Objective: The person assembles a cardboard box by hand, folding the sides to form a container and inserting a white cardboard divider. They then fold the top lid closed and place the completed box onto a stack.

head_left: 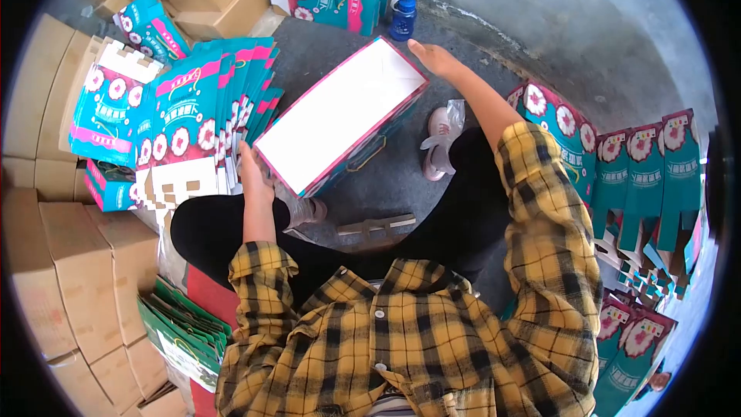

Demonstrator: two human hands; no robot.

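In front of me is a teal and magenta cardboard gift box [343,117], tilted, with its white face toward me and a thin pink rim around it. A yellow cord handle [367,154] shows on its lower side. My left hand [255,177] is at the box's near left end, thumb along the edge and fingers partly hidden behind it. Beyond the far right corner, my right hand [434,60] is stretched out with nothing in it. A small gap seems to separate it from the box.
Flat folded boxes [181,112] stand in a row at left, beside stacked brown cartons [85,270]. More printed boxes [633,177] line the right side. A blue bottle [403,17] stands near the wall. Green bags [181,328] lie lower left. A flat strip [376,225] lies between my legs.
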